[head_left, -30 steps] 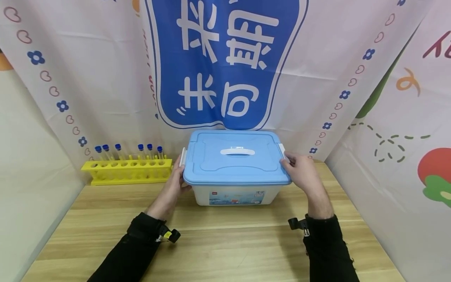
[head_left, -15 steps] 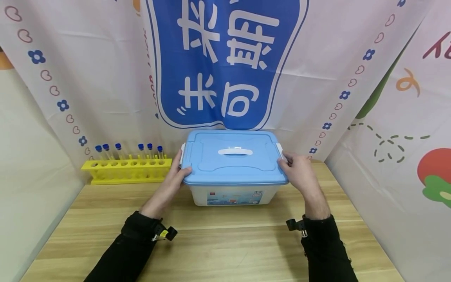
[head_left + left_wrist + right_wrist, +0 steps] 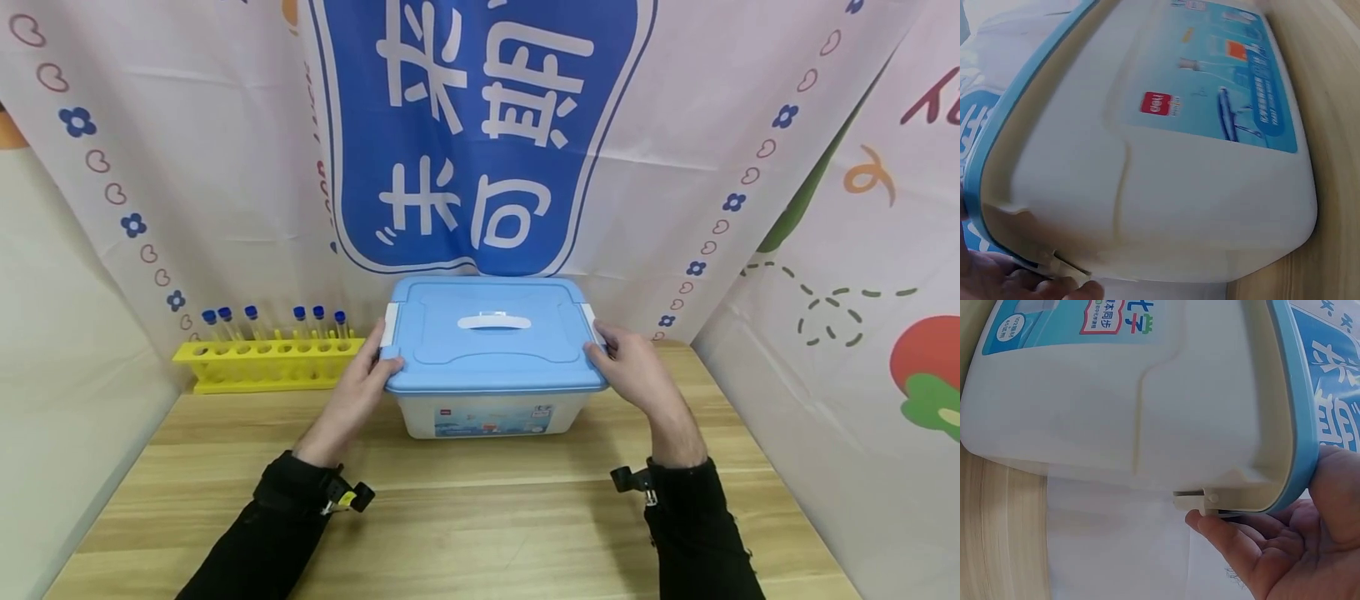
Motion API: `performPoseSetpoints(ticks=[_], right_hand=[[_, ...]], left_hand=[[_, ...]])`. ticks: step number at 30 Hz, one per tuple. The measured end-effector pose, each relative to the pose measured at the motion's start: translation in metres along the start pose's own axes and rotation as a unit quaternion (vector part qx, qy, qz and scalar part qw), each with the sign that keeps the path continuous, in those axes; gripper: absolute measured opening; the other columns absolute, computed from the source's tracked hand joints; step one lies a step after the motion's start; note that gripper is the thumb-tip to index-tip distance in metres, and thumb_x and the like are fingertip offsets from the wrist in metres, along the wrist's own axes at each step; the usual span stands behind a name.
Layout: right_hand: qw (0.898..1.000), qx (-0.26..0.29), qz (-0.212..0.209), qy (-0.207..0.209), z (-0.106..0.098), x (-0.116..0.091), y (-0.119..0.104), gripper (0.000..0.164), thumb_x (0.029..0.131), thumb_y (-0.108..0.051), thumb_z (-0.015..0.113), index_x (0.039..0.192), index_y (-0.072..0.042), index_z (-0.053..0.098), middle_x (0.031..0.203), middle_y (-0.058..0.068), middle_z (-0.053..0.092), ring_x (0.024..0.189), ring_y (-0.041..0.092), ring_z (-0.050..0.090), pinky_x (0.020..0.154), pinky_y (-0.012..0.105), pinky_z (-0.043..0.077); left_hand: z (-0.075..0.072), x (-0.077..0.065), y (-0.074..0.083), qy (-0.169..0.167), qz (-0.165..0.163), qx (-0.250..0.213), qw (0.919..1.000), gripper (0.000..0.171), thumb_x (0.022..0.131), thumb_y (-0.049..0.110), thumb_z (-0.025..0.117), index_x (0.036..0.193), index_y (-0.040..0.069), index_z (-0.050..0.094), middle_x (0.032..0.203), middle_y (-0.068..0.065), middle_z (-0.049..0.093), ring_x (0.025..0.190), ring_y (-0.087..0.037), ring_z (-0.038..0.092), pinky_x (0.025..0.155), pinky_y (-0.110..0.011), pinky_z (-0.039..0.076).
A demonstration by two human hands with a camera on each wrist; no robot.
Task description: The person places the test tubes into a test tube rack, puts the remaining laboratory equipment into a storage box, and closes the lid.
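Note:
A storage box (image 3: 491, 415) with a blue lid (image 3: 495, 346) stands on the table against the back cloth. A white handle (image 3: 495, 322) lies on the lid, and white latches sit at both ends. My left hand (image 3: 358, 387) grips the left end, its thumb on the lid's corner and its fingers by the left latch (image 3: 389, 324). At the other end, my right hand (image 3: 633, 371) holds the lid's edge with the thumb on top; in the right wrist view its fingers curl under the right latch (image 3: 1191, 501). The left wrist view shows left fingers (image 3: 1054, 289) at the latch underside.
A yellow rack (image 3: 270, 367) with several blue-capped test tubes (image 3: 252, 323) stands left of the box, close to my left hand. Printed cloth (image 3: 652, 208) hangs behind, and walls flank the wooden table (image 3: 480, 517).
The box has slid slightly left, both hands staying with it. My left thumb has moved onto the lid's corner, and the left latch now lies flatter against the lid.

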State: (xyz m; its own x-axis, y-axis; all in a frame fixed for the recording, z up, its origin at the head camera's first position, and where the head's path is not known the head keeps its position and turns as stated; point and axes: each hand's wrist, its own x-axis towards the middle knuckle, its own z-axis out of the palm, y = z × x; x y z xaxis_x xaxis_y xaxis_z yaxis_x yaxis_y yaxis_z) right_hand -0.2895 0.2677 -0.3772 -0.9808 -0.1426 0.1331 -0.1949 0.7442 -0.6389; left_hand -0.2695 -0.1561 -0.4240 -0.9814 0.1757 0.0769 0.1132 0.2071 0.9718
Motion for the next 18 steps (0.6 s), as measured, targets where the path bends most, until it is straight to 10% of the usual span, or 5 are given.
performPoseSetpoints(ticks=[11,18], right_hand=[[1.000,0.021,-0.007,-0.017,-0.001,-0.002,0.005,0.069,0.124,-0.032,0.058,0.179,0.005,0.039,0.179,0.035,0.048,0.161,0.056,0.057,0.131,0.066,0.052],[0.999,0.021,-0.014,-0.022,-0.014,-0.007,0.024,0.068,0.126,-0.040,0.052,0.178,0.002,0.043,0.179,0.035,0.050,0.164,0.059,0.053,0.132,0.072,0.049]], left_hand=[[-0.007,-0.004,0.003,0.002,0.026,0.097,0.9949,0.071,0.126,0.031,0.047,0.190,0.018,0.019,0.200,-0.002,-0.006,0.187,-0.037,-0.002,0.151,-0.066,0.009],[-0.038,-0.018,0.013,0.006,0.039,0.217,0.9754,0.069,0.129,0.044,0.038,0.189,0.015,0.023,0.198,-0.017,0.018,0.180,-0.052,0.025,0.145,-0.076,0.024]])
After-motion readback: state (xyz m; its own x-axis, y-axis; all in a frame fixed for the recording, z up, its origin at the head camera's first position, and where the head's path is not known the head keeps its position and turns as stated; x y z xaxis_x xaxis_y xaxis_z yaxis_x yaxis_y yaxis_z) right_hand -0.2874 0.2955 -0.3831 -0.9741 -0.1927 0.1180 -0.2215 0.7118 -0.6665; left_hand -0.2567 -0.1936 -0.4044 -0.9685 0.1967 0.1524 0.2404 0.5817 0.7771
